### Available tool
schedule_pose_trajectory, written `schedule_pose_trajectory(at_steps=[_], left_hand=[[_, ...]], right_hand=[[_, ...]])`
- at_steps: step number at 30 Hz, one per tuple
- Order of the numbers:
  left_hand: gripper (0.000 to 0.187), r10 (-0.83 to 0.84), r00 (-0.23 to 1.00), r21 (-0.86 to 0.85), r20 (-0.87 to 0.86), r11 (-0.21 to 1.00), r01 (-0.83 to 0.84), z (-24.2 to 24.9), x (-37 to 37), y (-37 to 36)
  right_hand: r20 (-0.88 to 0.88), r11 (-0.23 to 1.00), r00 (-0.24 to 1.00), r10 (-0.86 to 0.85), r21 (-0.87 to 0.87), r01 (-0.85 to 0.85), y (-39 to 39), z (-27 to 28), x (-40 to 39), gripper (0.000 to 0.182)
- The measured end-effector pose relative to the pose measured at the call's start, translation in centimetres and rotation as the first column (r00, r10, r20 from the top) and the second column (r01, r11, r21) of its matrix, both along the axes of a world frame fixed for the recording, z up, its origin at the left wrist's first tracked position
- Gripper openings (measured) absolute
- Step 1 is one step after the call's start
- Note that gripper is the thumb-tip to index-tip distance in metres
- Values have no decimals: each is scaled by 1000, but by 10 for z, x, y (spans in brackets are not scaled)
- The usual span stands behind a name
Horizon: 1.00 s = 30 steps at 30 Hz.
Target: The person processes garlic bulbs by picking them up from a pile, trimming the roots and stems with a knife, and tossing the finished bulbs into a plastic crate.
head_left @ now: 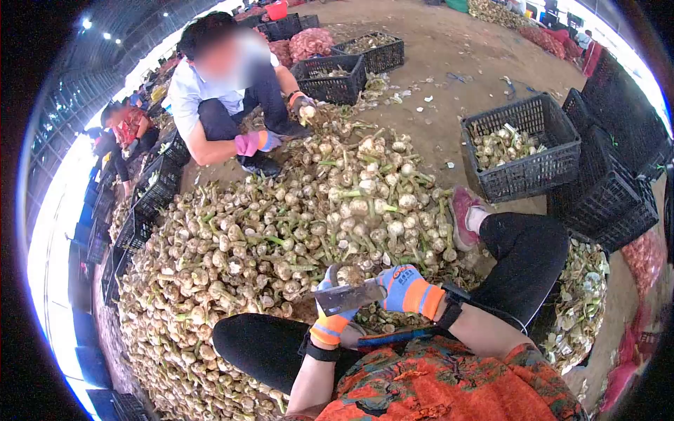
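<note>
Orange-cuffed blue gloves cover both hands: left hand (330, 319) steadies a pale garlic bulb (350, 275) for trimming, right hand (407, 289) grips the grey metal blade (349, 297), heaped garlic pile (267, 231) at eleven o'clock.

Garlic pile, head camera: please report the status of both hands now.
Left hand gloved, gripping a garlic bulb. Right hand gloved, on the blade. Garlic pile ahead; co-worker beyond, apart.

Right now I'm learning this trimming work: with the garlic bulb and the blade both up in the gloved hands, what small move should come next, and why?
Probably draw the broad grey metal blade across the pale garlic bulb. The left hand in its blue-and-orange knit glove and the right hand meet there, blade just beneath the bulb, over the big heap of untrimmed garlic bulbs; the black plastic crate holds trimmed ones.
</note>
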<state>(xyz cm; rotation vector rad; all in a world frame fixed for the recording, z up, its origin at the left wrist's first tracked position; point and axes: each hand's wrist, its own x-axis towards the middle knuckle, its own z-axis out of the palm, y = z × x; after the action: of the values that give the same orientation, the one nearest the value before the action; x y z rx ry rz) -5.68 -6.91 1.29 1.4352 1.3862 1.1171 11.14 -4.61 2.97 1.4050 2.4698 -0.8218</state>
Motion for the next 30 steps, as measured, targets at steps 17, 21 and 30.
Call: schedule_pose_trajectory(at_steps=[17, 21, 30], left_hand=[[19, 319, 244, -346, 916, 935, 73, -14, 1, 9], [17, 157, 118, -183, 981, 949, 258, -15, 4, 11], [22, 91, 663, -186, 743, 980, 73, -25, 14, -3]], right_hand=[[-845, 894, 317, -432, -353, 277, -7, -47, 6, 19], [-790, 935, 517, -329, -197, 294, -5, -22, 1, 19], [-479, 949, 861, -169, 157, 273, 6, -37, 4, 31]])
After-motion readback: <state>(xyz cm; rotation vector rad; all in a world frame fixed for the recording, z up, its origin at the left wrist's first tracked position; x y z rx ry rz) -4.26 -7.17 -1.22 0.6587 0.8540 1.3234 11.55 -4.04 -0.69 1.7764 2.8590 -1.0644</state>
